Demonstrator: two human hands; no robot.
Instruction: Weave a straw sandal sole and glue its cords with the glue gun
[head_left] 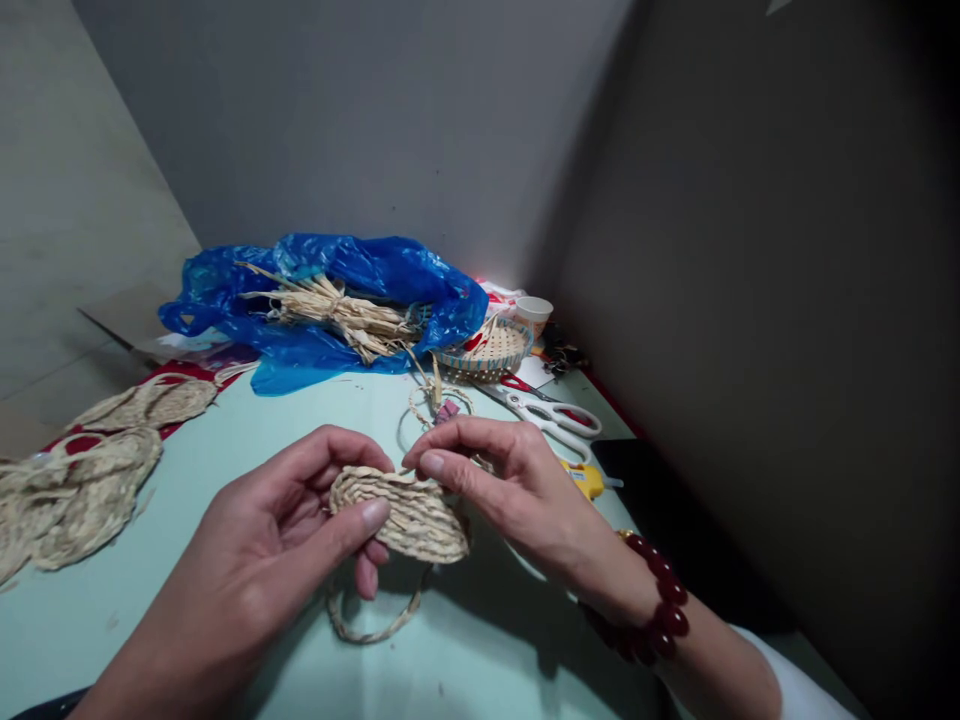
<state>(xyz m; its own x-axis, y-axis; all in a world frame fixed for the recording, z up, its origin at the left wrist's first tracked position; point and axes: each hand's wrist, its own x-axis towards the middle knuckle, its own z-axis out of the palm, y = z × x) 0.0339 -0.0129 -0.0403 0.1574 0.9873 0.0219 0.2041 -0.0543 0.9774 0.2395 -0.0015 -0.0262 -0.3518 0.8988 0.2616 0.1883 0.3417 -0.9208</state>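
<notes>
woven straw piece (pixel 420 520): small flat oval, pale tan, tight crosswise rows; a braided loop (pixel 375 634) trails below it. held just above the pale green surface (pixel 225 450), between both hands. left hand (pixel 270 540): grip closed on its near edge, thumb on top. right hand (pixel 517 490): grip pinched shut on its far edge. scissors (pixel 555 415) lie beyond
</notes>
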